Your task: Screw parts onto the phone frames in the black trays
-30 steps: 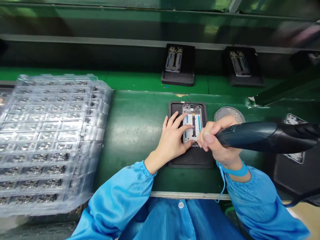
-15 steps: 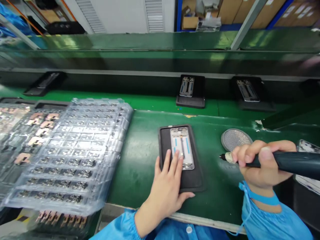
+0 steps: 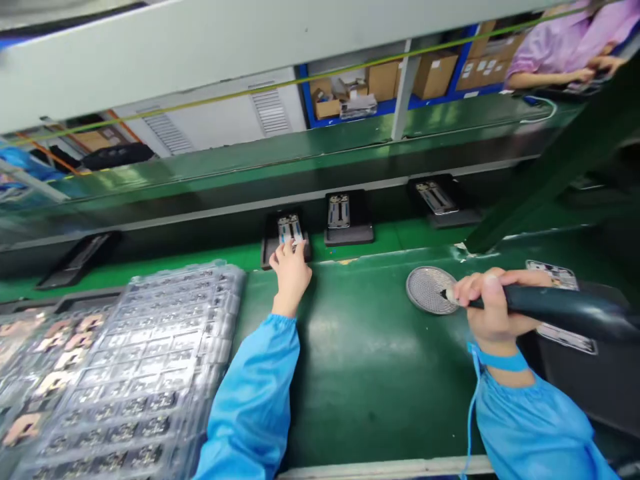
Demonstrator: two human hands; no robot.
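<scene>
My left hand (image 3: 291,272) reaches far forward, its fingers lying spread on a black carrier tray (image 3: 273,248) that holds a phone frame (image 3: 290,229) on the conveyor belt. My right hand (image 3: 491,305) is closed round a dark electric screwdriver (image 3: 560,311). The screwdriver's tip rests over a round metal screw dish (image 3: 426,289) on the green bench mat (image 3: 370,347). Both arms wear blue sleeves, and a blue strap circles my right wrist.
Stacked clear blister trays (image 3: 145,360) of small parts fill the left. More carriers with phone frames (image 3: 347,217) (image 3: 440,199) ride the belt. Another phone frame (image 3: 560,280) lies on a black block at right. A person in pink (image 3: 565,53) works at top right.
My left hand slid the carrier with the phone frame off the mat and forward onto the belt. My right hand drew the screwdriver right, to the screw dish. The view tilted up.
</scene>
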